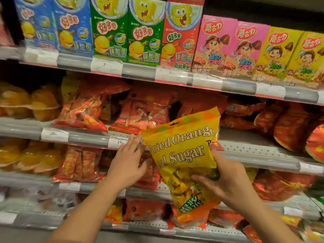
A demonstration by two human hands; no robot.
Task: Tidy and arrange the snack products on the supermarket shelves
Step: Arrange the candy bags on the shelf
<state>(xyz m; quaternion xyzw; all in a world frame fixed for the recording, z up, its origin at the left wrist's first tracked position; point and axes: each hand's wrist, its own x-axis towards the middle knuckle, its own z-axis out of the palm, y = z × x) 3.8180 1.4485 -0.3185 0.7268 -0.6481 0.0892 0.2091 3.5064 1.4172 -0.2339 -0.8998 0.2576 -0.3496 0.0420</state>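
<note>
The right hand (226, 179) grips a yellow bag (185, 155) by its right edge, with the thumb laid across the clear lower part of the front and the fingers hidden behind it. The bag stands nearly upright, leaning a little to the left, in front of the middle shelves, off any shelf. Its front reads "Fried Orange" and "Sugar" in large letters, and wrapped sweets show through the clear lower part. The left hand (128, 162) is open, fingers spread and straight, and holds nothing; it reaches toward the shelf rail (87, 137) just left of the bag, fingertips near a white price tag (117, 142). Whether it touches the bag's left edge cannot be told.

Behind the bag, red bags (140, 113) lie heaped on the middle shelf, with more red bags (78, 163) standing on the shelf below. To the right of the bag, a stretch of perforated shelf (254, 148) is bare. On the top shelf stand tall boxes in a row: blue boxes (73, 27), green boxes (126, 30), a red box (180, 35), pink boxes (228, 48) and yellow boxes (287, 57). At far left, packs of orange-yellow snacks (28, 102) sit blurred.
</note>
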